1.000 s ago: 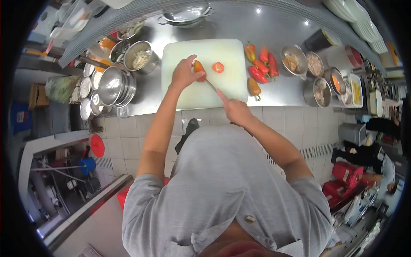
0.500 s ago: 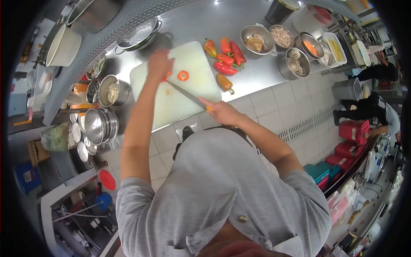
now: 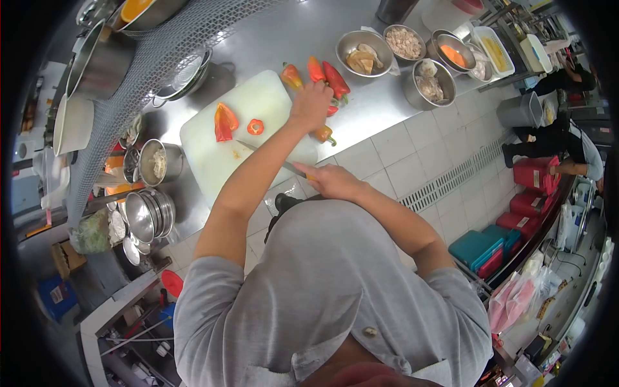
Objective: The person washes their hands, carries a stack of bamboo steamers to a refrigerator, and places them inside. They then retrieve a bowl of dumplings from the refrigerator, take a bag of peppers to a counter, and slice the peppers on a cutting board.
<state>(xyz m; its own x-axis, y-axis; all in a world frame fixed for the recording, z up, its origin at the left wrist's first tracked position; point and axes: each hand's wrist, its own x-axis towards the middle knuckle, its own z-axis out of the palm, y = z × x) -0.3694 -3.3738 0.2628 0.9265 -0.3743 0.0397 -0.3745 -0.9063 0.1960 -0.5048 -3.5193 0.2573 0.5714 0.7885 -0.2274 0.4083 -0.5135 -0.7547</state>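
In my right hand [image 3: 336, 182] is a kitchen knife [image 3: 293, 169], gripped by its yellow handle. The blade lies low across the white cutting board [image 3: 206, 161], partly hidden under my left forearm. My left hand [image 3: 312, 105] reaches past the board's right edge, its fingers curled down on a red pepper [image 3: 333, 110] that they mostly cover. Around it are a long red pepper [image 3: 336, 80], an orange-red pepper [image 3: 315, 68], a yellow-red pepper [image 3: 291, 76] and an orange pepper [image 3: 324, 135]. On the board are a cut pepper piece [image 3: 225, 121] and a pepper top [image 3: 255, 126].
Steel bowls of food, including a bowl of pale slices [image 3: 345, 48] and a pot [image 3: 445, 97], stand to the right. At left are a steel pot [image 3: 173, 164] and stacked bowls [image 3: 166, 216]. Wire mesh [image 3: 148, 61] hangs over the left. A co-worker [image 3: 574, 145] stands far right.
My left hand has moved right, from the board to the whole peppers, uncovering the cut piece. The knife stays in my right hand. The view has shifted slightly.
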